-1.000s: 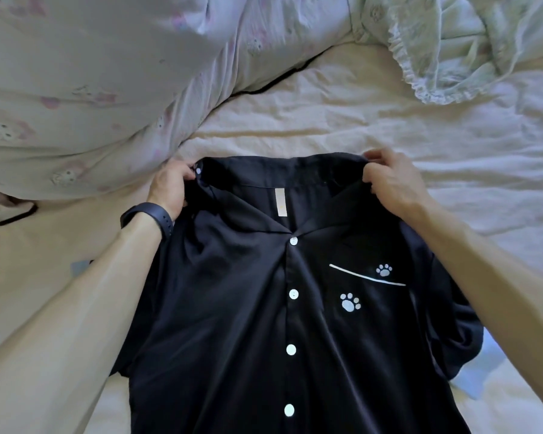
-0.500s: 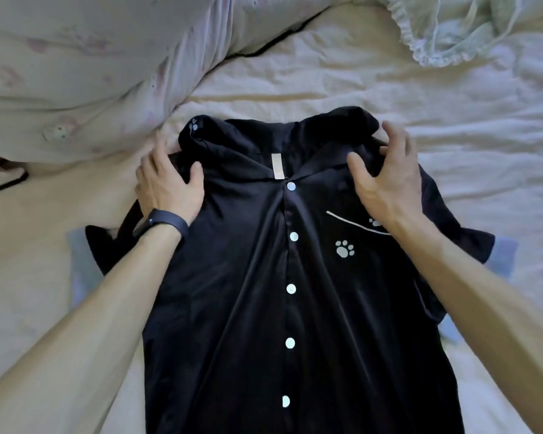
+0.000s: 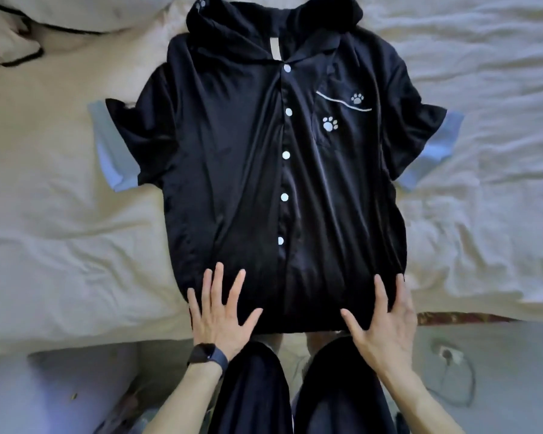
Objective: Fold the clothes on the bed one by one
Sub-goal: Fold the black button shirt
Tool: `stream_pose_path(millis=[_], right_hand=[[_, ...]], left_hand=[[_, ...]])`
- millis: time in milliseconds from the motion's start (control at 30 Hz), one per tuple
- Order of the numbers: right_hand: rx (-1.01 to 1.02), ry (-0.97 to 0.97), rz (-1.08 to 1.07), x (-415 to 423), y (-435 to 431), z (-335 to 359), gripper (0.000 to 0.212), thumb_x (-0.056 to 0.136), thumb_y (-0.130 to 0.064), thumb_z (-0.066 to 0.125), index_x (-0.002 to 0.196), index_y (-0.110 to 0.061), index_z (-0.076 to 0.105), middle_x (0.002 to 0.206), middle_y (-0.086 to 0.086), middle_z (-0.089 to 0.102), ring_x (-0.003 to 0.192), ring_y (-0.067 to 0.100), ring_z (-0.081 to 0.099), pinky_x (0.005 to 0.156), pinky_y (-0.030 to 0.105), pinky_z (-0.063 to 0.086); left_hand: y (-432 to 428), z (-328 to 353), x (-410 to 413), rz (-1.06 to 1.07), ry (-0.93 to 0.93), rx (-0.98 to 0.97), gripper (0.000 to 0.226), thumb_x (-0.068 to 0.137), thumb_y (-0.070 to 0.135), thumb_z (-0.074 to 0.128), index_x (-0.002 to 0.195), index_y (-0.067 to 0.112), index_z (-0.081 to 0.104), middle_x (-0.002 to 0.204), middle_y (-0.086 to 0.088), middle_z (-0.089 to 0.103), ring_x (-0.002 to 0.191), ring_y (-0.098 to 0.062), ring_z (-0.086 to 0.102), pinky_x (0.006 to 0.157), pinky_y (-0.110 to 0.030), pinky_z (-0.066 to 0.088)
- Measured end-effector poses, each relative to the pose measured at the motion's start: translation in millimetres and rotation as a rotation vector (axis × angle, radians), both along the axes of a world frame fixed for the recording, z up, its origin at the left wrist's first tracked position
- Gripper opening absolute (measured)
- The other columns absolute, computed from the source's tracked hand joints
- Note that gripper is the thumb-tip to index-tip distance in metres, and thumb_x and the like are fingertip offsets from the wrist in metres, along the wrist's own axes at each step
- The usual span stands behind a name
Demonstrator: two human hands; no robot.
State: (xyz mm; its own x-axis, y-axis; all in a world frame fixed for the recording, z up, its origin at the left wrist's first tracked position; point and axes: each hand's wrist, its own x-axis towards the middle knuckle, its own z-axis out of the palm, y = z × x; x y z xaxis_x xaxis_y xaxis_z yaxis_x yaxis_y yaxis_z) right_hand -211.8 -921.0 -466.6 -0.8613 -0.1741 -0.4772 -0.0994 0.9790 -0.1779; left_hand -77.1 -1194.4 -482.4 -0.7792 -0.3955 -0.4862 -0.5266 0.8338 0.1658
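Two grips are pressing flat on the hem, and I'm seeing both clearly. The left grip (image 3: 220,317), a bare hand, is lying on the 7 o'clock corner of the black shirt (image 3: 232,158). Its fingers are straight and fanned wide, holding nothing, just palm-down on the cloth. The right grip (image 3: 386,321) is doing the same on the 5 o'clock corner. Its fingers are spread and straight, the outer ones are reaching the shirt's side edge, and nothing is pinched.

The shirt is lying face up in the middle of the bed (image 3: 60,245), with the collar (image 3: 273,26) pointing to 12 o'clock. The hem is sitting at 6 o'clock, right at the mattress edge. White buttons (image 3: 286,155) are running in a line down the centre, all done up.

The chest pocket (image 3: 342,126), at the shirt's 2 o'clock, is showing white trim and two paw prints (image 3: 329,124). Short sleeves are sticking out at 9 and 3 o'clock, each ending in a pale blue cuff (image 3: 113,151).

I'm also picking up a dark wristband (image 3: 206,355) on the left wrist. A pillow (image 3: 76,10) is sitting at 11 o'clock of the view. Dark trousers (image 3: 254,386) are standing at 6 o'clock, just below the hem.
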Motion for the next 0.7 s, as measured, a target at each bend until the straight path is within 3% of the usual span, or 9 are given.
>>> stream_pose_path(millis=[133,267,367,433,533,600,700], right_hand=[[0.016,0.040,0.133,23.6,20.5,-5.8,0.116,0.065,-0.054,0.090,0.158,-0.018,0.031,0.167,0.022,0.009,0.155,0.039,0.009,0.117,0.064,0.025],[0.013,0.116,0.268,14.3,34.0,-34.8,0.121,0.059,-0.046,0.095,0.158,-0.019,0.031,0.166,0.021,0.014,0.153,0.041,0.016,0.117,0.064,0.027],[-0.032,0.217,0.339,10.3,45.0,-55.9,0.104,0.067,-0.036,0.092,0.154,-0.017,0.039,0.160,0.023,0.026,0.144,0.044,0.031,0.110,0.059,0.036],[-0.098,0.326,0.327,13.3,53.5,-63.8,0.075,0.079,-0.025,0.083,0.144,-0.012,0.049,0.154,0.023,0.037,0.133,0.045,0.042,0.102,0.056,0.044],[-0.181,0.394,0.189,19.0,68.7,-63.8,0.025,0.095,-0.019,0.062,0.115,-0.004,0.062,0.133,0.020,0.055,0.111,0.046,0.055,0.086,0.053,0.048],[-0.212,0.323,0.075,23.7,77.0,-51.6,0.023,0.100,-0.023,0.051,0.109,-0.003,0.060,0.115,0.020,0.059,0.100,0.045,0.057,0.078,0.050,0.048],[-0.221,0.167,-0.144,30.5,84.8,-31.2,0.020,0.104,-0.025,0.044,0.114,-0.009,0.054,0.107,0.017,0.061,0.095,0.042,0.057,0.077,0.047,0.044]], left_hand=[[11.3,1.2,49.5,-0.062,-0.121,-0.056,0.122,0.057,0.058,0.089,0.156,0.037,0.021,0.167,-0.011,0.011,0.152,-0.042,0.009,0.111,-0.074,0.014],[-1.7,-14.2,63.7,0.026,-0.142,-0.159,0.126,0.058,0.045,0.093,0.156,0.042,0.013,0.168,-0.009,0.004,0.147,-0.051,0.014,0.103,-0.080,0.020],[-6.4,-26.0,69.3,-0.004,-0.095,-0.209,0.107,0.063,0.029,0.092,0.152,0.034,0.033,0.163,-0.013,0.019,0.138,-0.054,0.028,0.099,-0.072,0.035],[-7.1,-29.9,71.4,0.009,-0.010,-0.232,0.080,0.063,0.009,0.085,0.135,0.020,0.052,0.149,-0.014,0.037,0.124,-0.049,0.041,0.085,-0.062,0.048],[-12.8,-26.7,78.1,0.085,0.056,-0.162,0.038,0.073,-0.003,0.072,0.106,0.010,0.059,0.121,-0.013,0.053,0.099,-0.042,0.052,0.071,-0.049,0.049],[-15.8,-19.8,90.3,0.154,0.075,-0.104,0.025,0.083,-0.001,0.062,0.103,0.014,0.055,0.110,-0.010,0.052,0.083,-0.038,0.052,0.064,-0.044,0.045],[-15.8,-6.1,116.1,0.242,0.130,-0.079,0.021,0.088,0.002,0.057,0.099,0.019,0.054,0.105,-0.002,0.047,0.075,-0.029,0.048,0.058,-0.037,0.039]])
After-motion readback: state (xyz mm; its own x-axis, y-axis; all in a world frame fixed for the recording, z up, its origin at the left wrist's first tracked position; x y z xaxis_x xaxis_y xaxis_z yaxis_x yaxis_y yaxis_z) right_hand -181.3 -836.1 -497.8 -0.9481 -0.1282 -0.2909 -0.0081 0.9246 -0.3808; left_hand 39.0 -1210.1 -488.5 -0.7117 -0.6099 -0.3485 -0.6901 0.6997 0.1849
